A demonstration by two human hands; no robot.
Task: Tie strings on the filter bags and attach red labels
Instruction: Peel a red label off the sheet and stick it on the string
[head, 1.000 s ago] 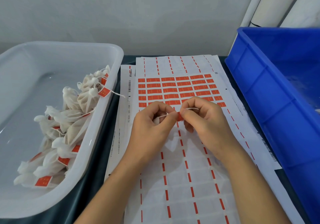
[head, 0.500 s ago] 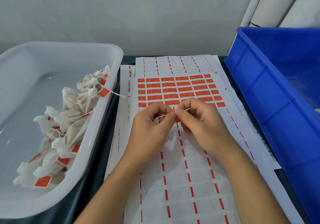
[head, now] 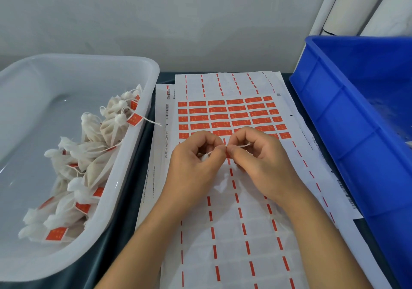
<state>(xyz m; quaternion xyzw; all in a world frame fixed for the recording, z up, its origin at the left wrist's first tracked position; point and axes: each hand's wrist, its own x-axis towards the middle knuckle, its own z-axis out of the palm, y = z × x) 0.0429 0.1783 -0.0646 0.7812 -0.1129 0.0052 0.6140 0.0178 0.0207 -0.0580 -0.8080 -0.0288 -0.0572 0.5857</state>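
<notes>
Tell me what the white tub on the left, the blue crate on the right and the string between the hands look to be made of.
White tub: translucent plastic, glossy, with highlights on its floor. Blue crate: opaque moulded plastic, with ribbed walls and a duller sheen. String: thin off-white thread, matte, probably cotton; too fine to be sure.

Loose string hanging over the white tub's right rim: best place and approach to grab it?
Pinch the loose string at its free end, coming from the right, over the label sheets. That end pokes out past the white tub rim with open space round it; its other end runs into the pile of filter bags.
</notes>
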